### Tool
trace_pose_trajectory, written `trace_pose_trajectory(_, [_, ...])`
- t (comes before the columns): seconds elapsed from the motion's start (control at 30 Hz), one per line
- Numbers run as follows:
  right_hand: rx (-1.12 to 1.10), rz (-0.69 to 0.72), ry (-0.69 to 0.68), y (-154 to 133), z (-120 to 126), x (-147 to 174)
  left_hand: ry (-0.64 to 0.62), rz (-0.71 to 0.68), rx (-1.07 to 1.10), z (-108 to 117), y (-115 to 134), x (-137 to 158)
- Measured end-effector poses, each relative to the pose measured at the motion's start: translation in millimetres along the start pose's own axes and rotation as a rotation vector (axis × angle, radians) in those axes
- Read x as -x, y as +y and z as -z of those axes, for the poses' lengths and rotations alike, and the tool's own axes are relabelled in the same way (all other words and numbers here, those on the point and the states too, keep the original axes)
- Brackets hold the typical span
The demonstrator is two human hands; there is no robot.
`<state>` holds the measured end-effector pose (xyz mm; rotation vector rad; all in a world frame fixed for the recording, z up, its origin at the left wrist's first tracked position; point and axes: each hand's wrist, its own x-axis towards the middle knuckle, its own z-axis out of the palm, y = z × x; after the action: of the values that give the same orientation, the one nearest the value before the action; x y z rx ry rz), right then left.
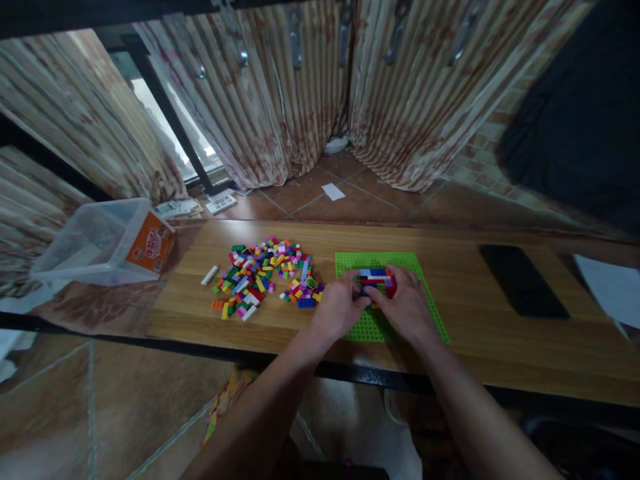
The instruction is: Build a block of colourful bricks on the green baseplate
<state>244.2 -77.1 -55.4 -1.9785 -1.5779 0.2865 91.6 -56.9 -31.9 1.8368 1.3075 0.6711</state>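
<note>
Left hand (341, 303) and right hand (407, 303) both pinching a model (376, 275) (multicoloured bricks), green baseplate (361, 331) beneath, loose bricks (256, 267) left on the tabletop (473, 333)

A person's left hand (336, 305) and right hand (407, 303) grip opposite ends of a small block of joined bricks (377, 274), blue, white and red among its colors, over a green studded baseplate (370, 331) on a wooden table (473, 340). Left of the baseplate, loose multicolored bricks (257, 277) spread across the wood, a white piece (209, 275) lying just apart. A dark flat slab (523, 280) rests to the right, near a white sheet (611, 285). Beyond the table's left end stands a clear plastic bin (87, 267) with an orange label (151, 245); patterned curtains (295, 100) hang behind
</note>
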Motion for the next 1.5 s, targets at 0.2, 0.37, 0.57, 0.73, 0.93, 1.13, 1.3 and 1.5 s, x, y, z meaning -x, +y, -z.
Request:
trace_pose_trajectory(0.2, [0.018, 0.013, -0.016, 1.6, -1.7, 1.2, 0.015, -0.056, -0.016, -5.8, -4.4, 3.1])
trace_pose_trajectory(0.37, [0.017, 0.081, -0.02, 7.4, -0.7, 0.0, 0.009, -0.175, -0.022, 3.7, -6.1, 5.9])
trace_pose_trajectory(0.57, [0.043, 0.12, -0.005, 12.4, -2.5, -0.6, 0.109, -0.178, -0.065, 73.8, -29.4, -1.9])
trace_pose_trajectory(0.73, [0.055, 0.136, -0.005, 14.7, -3.6, -1.8, 0.283, -0.071, -0.171, 124.1, -59.0, -6.7])
trace_pose_trajectory(0.93, [0.055, 0.148, -0.008, 14.6, -2.4, -2.6, 0.221, 0.011, -0.479, 124.0, -63.3, -3.0])
trace_pose_trajectory(1.13, [0.063, 0.134, -0.019, 12.7, -0.8, -2.0, 0.145, 0.097, -0.655, 120.1, -63.7, -3.5])
trace_pose_trajectory(1.3, [0.057, 0.126, -0.026, 10.3, 0.7, -1.4, 0.123, 0.122, -0.69, 118.4, -53.9, -3.3])
trace_pose_trajectory(1.5, [0.045, 0.121, -0.013, 6.5, 2.2, -0.6, 0.091, 0.075, -0.689, 114.7, -45.8, -3.3])
